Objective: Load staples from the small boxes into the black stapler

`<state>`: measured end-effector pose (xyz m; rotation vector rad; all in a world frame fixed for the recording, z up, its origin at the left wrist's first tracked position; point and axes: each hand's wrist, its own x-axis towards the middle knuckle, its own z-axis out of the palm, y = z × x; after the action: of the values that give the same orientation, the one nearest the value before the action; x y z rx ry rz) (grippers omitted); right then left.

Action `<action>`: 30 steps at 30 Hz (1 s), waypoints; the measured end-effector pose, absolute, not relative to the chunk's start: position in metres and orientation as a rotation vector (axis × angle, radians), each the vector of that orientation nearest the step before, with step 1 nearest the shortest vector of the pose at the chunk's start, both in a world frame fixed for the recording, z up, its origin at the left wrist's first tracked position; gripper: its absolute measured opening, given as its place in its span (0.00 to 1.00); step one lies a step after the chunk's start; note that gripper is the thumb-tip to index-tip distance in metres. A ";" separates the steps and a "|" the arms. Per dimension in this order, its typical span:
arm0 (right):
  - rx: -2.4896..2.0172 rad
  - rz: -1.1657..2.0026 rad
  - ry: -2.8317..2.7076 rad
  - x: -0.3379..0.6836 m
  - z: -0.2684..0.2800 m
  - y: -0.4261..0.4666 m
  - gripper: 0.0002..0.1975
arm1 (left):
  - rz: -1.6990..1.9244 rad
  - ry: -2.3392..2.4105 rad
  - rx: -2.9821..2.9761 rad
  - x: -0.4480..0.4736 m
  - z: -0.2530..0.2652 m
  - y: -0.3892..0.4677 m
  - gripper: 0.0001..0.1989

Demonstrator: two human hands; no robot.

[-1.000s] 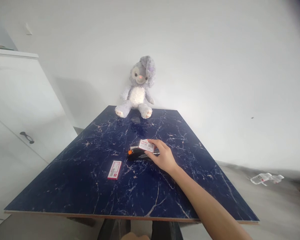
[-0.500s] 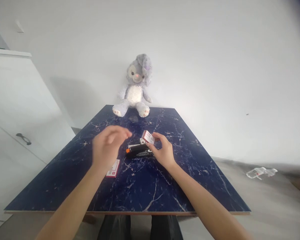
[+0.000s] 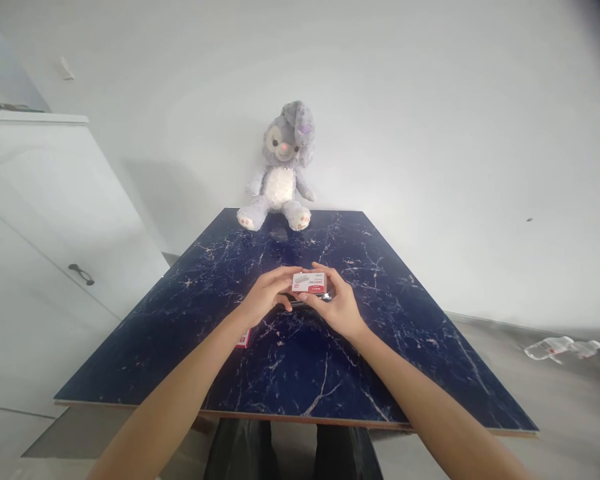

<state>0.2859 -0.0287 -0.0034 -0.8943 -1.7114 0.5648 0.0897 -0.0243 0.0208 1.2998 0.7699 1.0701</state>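
A small red and white staple box (image 3: 309, 283) is held above the table, its printed face turned up toward me. My right hand (image 3: 341, 308) grips it at the right end, thumb along the near edge and fingers behind. At the left end, the fingers of my left hand (image 3: 266, 293) close on the box, with the thumb bent lower down. Beneath both hands lies a black stapler (image 3: 300, 304), mostly covered by them. Another red and white box (image 3: 243, 339) rests on the table, partly hidden behind my left forearm.
A grey plush rabbit (image 3: 281, 175) sits at the far end of the dark blue marbled table (image 3: 300, 380), against the wall. To the left stands a white cabinet (image 3: 40, 220). Clear plastic bottles (image 3: 555, 348) lie on the floor at right.
My left hand has come in from the left, empty before, to the box in my right hand. The box has turned so its broad face shows. The camera view has shifted slightly left.
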 end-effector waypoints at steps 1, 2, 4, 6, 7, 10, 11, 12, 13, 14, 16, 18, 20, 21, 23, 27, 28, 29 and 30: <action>-0.902 0.571 -1.714 0.286 -0.003 -0.029 0.27 | 1.049 0.753 1.275 0.089 0.021 -0.024 0.19; -0.909 0.578 -1.715 0.285 -0.003 -0.030 0.26 | 1.041 0.743 1.257 0.088 0.021 -0.023 0.18; -0.894 0.608 -1.706 0.286 -0.004 -0.030 0.24 | 1.049 0.742 1.231 0.087 0.020 -0.023 0.16; -0.818 0.671 -1.664 0.286 -0.004 -0.029 0.23 | 1.071 0.750 1.213 0.086 0.020 -0.022 0.16; -0.769 0.714 -1.633 0.287 -0.005 -0.028 0.23 | 1.097 0.757 1.206 0.085 0.019 -0.021 0.17; -0.696 0.843 -1.560 0.286 -0.005 -0.027 0.24 | 1.215 0.799 1.209 0.084 0.017 -0.018 0.17; -0.706 0.870 -1.551 0.285 -0.006 -0.027 0.24 | 1.243 0.818 1.237 0.084 0.017 -0.017 0.17; -0.723 0.886 -1.545 0.283 -0.006 -0.027 0.24 | 1.253 0.837 1.291 0.085 0.016 -0.017 0.16; -0.739 0.895 -1.538 0.282 -0.006 -0.028 0.22 | 1.251 0.854 1.366 0.086 0.016 -0.018 0.15; -0.750 0.904 -1.530 0.281 -0.007 -0.028 0.21 | 1.241 0.868 1.448 0.087 0.015 -0.019 0.15; -0.764 0.928 -1.497 0.279 -0.007 -0.028 0.17 | 1.219 0.908 1.599 0.090 0.015 -0.024 0.12; -0.782 0.960 -1.440 0.280 -0.007 -0.027 0.15 | 1.172 0.965 1.741 0.094 0.015 -0.030 0.10; -0.802 0.975 -1.387 0.282 -0.006 -0.025 0.14 | 1.109 1.015 1.902 0.096 0.017 -0.036 0.08; -0.819 0.966 -1.373 0.283 -0.005 -0.025 0.13 | 1.105 1.048 1.984 0.096 0.018 -0.039 0.08; -0.871 0.909 -1.396 0.284 -0.003 -0.024 0.12 | 1.200 1.151 2.113 0.095 0.020 -0.041 0.12; -0.957 0.740 -1.556 0.284 -0.001 -0.026 0.14 | 1.470 1.309 2.111 0.091 0.019 -0.037 0.10; -0.962 0.706 -1.587 0.284 -0.001 -0.026 0.15 | 1.484 1.280 2.046 0.090 0.018 -0.035 0.07; -0.966 0.674 -1.609 0.284 -0.001 -0.026 0.15 | 1.487 1.231 1.965 0.090 0.016 -0.034 0.07; -0.970 0.641 -1.628 0.285 -0.001 -0.026 0.15 | 1.479 1.173 1.884 0.091 0.015 -0.033 0.08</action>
<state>0.2846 -0.0261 -0.0010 -0.9699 -1.6275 0.6409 0.0913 -0.0330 0.0146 1.8839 1.1729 1.4791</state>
